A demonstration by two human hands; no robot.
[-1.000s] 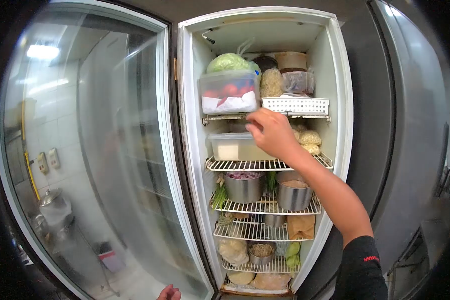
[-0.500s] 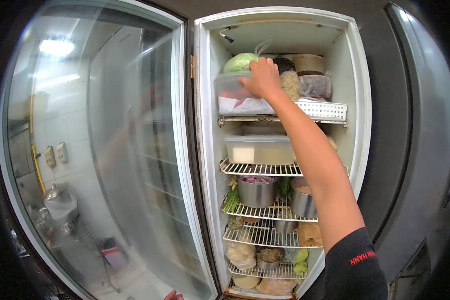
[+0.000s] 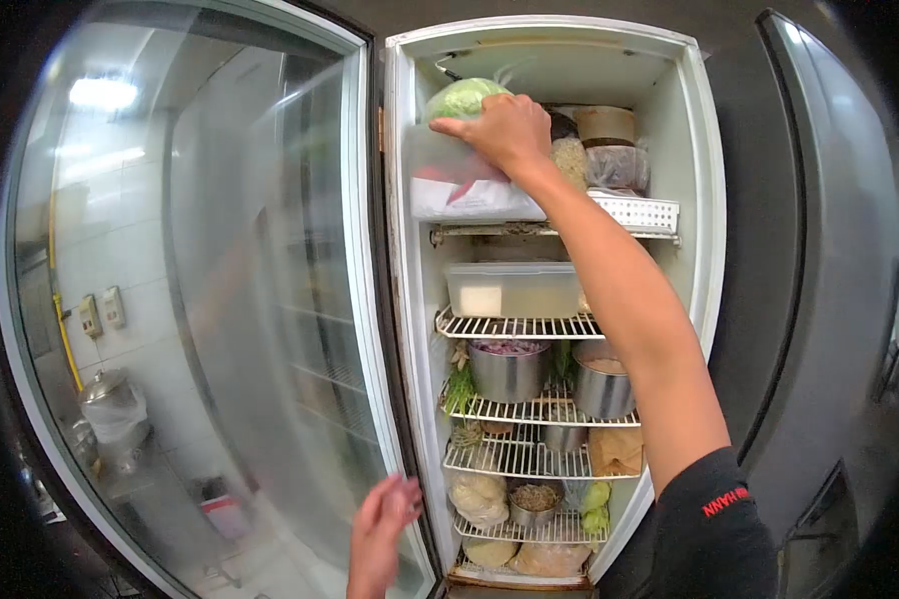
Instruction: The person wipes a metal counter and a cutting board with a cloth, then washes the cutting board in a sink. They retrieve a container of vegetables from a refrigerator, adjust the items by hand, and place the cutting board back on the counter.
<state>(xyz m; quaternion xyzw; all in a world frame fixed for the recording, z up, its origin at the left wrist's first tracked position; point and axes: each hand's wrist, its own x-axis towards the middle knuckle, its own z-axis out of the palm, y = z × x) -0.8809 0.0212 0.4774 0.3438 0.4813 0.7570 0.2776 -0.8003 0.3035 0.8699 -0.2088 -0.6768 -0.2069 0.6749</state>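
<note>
- Two hands up at the open fridge [image 3: 704, 200]: right hand [image 3: 504, 130] is laid over the top of the clear plastic tub [image 3: 459, 185] on the top shelf, fingers curled on its lid and far edge, gripping it.
- Tub sits at the shelf's left end, red pieces and white paper inside, a bagged cabbage [image 3: 464, 98] just behind.
- Left hand [image 3: 380, 529] hangs low by the glass door [image 3: 200, 299], fingers loose, grasping nothing.
- Red lettering on the black sleeve [image 3: 714, 529] reads upside down, "HANN" legible.

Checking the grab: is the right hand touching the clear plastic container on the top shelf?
Touching. The head view shows the right hand lying on the clear plastic container's top.
</note>
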